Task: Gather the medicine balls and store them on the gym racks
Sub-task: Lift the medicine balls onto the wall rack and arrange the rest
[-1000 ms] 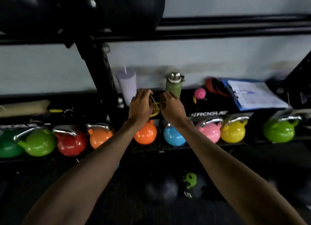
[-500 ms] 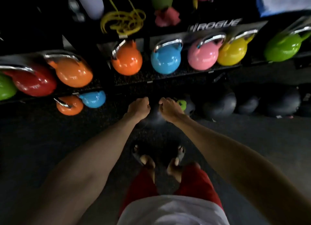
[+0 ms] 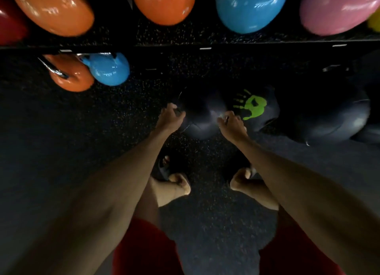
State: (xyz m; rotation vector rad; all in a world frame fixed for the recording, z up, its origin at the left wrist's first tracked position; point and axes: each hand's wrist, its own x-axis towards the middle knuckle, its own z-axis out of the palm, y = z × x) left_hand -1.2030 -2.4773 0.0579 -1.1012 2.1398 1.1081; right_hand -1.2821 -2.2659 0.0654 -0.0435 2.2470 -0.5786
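Note:
A dark medicine ball (image 3: 200, 118) lies on the black rubber floor under the rack. My left hand (image 3: 169, 119) presses against its left side and my right hand (image 3: 231, 124) against its right side, fingers curled around it. Right behind it sits a second dark ball with a green handprint logo (image 3: 254, 107). A third dark ball (image 3: 329, 118) rests further right. The far sides of the balls are lost in shadow.
The rack shelf (image 3: 185, 40) runs across the top, holding orange (image 3: 164, 3), blue (image 3: 249, 7) and pink (image 3: 339, 9) kettlebells. A small orange kettlebell (image 3: 71, 74) and a small blue one (image 3: 109, 70) lie on the floor at left. My feet (image 3: 176, 184) stand just behind the ball.
I bent down from the shelf level to the floor. Both hands dropped from the yellow band on the shelf and now close on the sides of the dark ball.

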